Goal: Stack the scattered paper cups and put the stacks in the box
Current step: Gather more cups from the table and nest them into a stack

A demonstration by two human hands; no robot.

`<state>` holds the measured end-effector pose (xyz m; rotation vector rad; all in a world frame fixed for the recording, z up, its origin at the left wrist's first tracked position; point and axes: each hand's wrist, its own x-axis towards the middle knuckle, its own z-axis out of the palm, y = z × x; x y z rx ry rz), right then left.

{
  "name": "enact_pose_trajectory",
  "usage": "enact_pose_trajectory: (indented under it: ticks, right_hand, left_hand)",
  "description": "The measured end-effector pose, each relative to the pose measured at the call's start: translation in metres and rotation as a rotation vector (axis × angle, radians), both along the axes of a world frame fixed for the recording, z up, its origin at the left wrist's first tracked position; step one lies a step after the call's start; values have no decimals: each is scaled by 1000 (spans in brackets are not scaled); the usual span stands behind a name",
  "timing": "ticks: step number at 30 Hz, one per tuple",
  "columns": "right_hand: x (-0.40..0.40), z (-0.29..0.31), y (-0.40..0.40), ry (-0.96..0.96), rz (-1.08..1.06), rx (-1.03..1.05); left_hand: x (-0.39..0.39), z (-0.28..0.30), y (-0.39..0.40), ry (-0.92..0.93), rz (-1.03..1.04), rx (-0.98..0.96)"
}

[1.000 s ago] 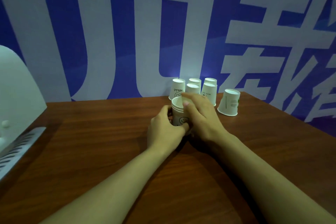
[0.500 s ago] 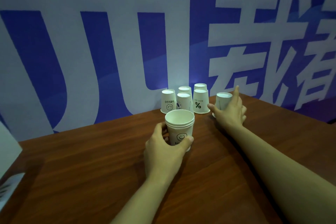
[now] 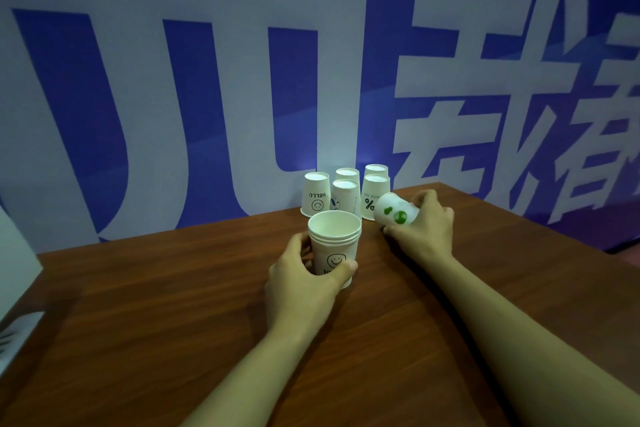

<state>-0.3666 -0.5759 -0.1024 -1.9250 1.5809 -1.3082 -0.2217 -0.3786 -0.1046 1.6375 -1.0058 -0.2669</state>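
Now left hand (image 3: 304, 282) grips cup stack (image 3: 334, 244), right hand (image 3: 424, 229) clasps tilted cup (image 3: 394, 213)

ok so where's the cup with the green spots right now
In the head view the cup with green spots is held tilted in the right hand, right of centre, between the upright stack in the left hand and the upside-down cups by the wall.

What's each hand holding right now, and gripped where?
Left hand holds the upright cup stack around its lower side wall. Right hand holds one tipped cup with green print by its side wall near the rim end.
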Motion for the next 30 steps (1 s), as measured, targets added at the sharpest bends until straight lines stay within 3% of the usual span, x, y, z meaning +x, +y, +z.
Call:
enact_pose_trajectory:
  ticks: [3, 5, 8, 13, 15, 21, 30]
  right_hand:
    - [-8, 6, -3, 354, -98, 37]
    - [-8, 10, -4, 450, -37, 37]
    - [2, 20, 8, 365, 123, -34]
    - [29, 63, 39, -199, 388, -23]
    - [37, 78, 51, -309, 525, 3]
    - [49, 94, 89, -110, 841, 65]
    - [49, 84, 86, 110, 801, 30]
  left_hand:
    - [0, -1, 0, -1, -1, 0]
    - [0, -1, -1, -2, -2, 3]
    - [0, -1, -1, -7, -3, 4]
    - [0, 0, 1, -17, 41, -11]
    - [1, 0, 1, -16, 84, -11]
    - [1, 1, 0, 20, 113, -7]
    - [2, 1, 0, 55, 106, -40]
